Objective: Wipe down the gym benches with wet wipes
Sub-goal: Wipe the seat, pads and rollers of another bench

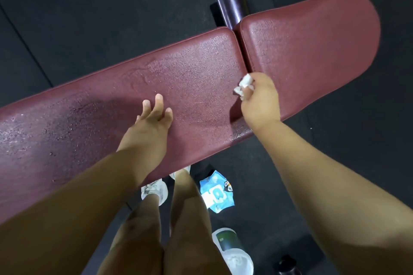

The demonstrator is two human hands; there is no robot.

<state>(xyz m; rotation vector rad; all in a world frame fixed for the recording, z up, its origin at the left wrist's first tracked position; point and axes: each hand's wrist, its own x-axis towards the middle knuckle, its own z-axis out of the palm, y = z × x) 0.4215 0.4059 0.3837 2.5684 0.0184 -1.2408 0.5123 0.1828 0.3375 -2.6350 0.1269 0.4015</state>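
Both hands (154,116) (260,98) on bench (111,100), wipe (244,83) at gap

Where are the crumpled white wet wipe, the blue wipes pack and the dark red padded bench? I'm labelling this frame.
crumpled white wet wipe (245,83), head view, bunched middle.
blue wipes pack (216,192), head view, printed front.
dark red padded bench (178,73), head view, long pad's top.

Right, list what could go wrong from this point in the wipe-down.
The wet wipe is balled up small in the right hand, so it may miss patches of the bench. The left hand rests on the damp-looking pad and might slip. The wipes pack lies by the feet and could be stepped on.
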